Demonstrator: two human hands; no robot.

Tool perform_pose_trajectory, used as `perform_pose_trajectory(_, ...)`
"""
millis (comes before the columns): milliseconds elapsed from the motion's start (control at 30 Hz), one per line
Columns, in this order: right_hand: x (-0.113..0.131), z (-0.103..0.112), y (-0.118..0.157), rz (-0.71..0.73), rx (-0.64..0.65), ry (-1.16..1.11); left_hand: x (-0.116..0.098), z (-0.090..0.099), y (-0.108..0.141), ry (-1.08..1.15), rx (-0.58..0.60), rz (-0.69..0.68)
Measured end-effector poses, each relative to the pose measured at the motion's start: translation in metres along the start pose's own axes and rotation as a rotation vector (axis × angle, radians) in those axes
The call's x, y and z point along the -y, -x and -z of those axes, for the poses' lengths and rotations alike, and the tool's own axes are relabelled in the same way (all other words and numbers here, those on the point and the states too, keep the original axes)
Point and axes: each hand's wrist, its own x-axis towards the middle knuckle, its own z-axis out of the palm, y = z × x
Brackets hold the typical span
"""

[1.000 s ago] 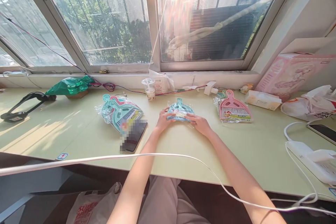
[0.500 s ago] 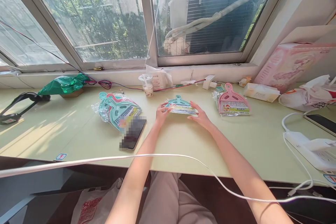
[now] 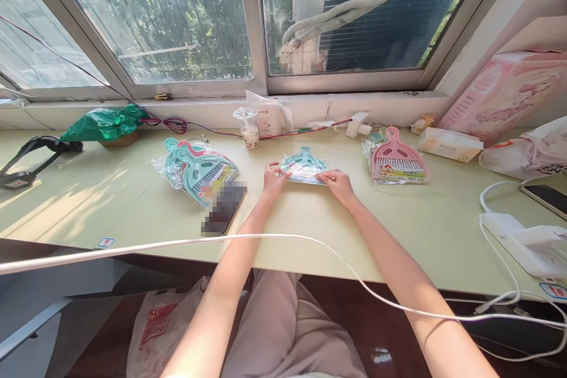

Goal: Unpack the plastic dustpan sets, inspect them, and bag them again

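Note:
A teal dustpan and brush set [image 3: 305, 160] in clear wrapping lies on the pale table, its handle toward the window. My left hand [image 3: 273, 179] pinches the wrapping at its near left corner. At the near right edge, the fingers of my right hand [image 3: 337, 184] are closed on the wrapping too. To the left lies a pile of wrapped sets [image 3: 201, 174], teal ones and a pink one. A wrapped pink set [image 3: 396, 159] rests to the right, with a bit of green behind it.
A phone [image 3: 225, 209], partly pixelated, lies left of my left forearm. Behind stands a drink cup [image 3: 249, 130]. A power strip [image 3: 522, 245] sits at the right. A white cable [image 3: 283, 237] crosses over my left forearm. Headphones [image 3: 33, 159] lie far left.
The view has tilted down a little. My right hand's fingers have closed in on the near edge of the teal set, which now lies flatter.

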Motion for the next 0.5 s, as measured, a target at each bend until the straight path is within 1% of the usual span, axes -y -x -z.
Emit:
perform_pose_trajectory(67, 0.000, -0.004, 0.002, 0.010, 0.010, 0.042, 0.005, -0.004, -0.001, -0.053, -0.046, 0.106)
perform_pose_trajectory(133, 0.001, -0.009, 0.004, 0.039, 0.012, 0.083, 0.008, -0.007, -0.002, -0.073, -0.031, 0.201)
perform_pose_trajectory(233, -0.002, -0.016, 0.006, 0.035, -0.038, 0.086, 0.007, -0.008, 0.000, -0.075, -0.004, 0.263)
perform_pose_trajectory(300, -0.010, -0.018, 0.006, -0.041, -0.132, 0.039, 0.005, -0.008, 0.001, -0.023, 0.014, 0.286)
perform_pose_trajectory(367, -0.020, -0.017, 0.004, -0.174, -0.228, -0.047, 0.003, -0.006, 0.000, 0.091, 0.085, 0.331)
perform_pose_trajectory(400, -0.025, -0.015, 0.002, -0.249, -0.245, -0.105, 0.002, -0.005, -0.001, 0.150, 0.129, 0.360)
perform_pose_trajectory(433, -0.029, -0.013, 0.000, -0.317, -0.232, -0.171, 0.002, -0.004, -0.003, 0.199, 0.180, 0.387)
perform_pose_trajectory(500, -0.032, -0.007, -0.003, -0.429, -0.125, -0.333, 0.004, 0.001, -0.007, 0.265, 0.295, 0.430)
